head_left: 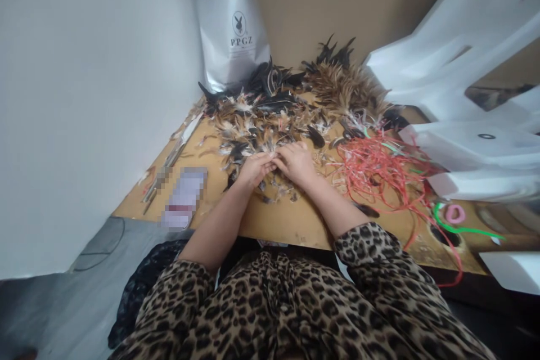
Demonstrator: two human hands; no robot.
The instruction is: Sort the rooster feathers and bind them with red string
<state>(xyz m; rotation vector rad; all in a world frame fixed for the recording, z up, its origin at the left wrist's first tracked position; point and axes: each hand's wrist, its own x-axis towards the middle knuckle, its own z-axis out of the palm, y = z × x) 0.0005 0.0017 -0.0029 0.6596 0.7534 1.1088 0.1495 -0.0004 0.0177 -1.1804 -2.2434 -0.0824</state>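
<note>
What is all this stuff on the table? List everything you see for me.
feathers: one big pile, brown, black and white, middle to back of the table
table: one, tan wood, in front of the person
red strings: one tangle, red, right of the hands
green cord: one, green, near right edge
pink ring: one, pink, beside the green cord
silver bag: one, silver with a rabbit logo, upright at the back
white sheets: several, white, right side
metal tools: a few, silvery, left edge
blurred flat item: one, pale, left of the hands
leopard-print sleeves: two, brown and black, on the arms
left hand: bare, on the pile's near edge
right hand: bare, fingertips meeting the left's
</note>
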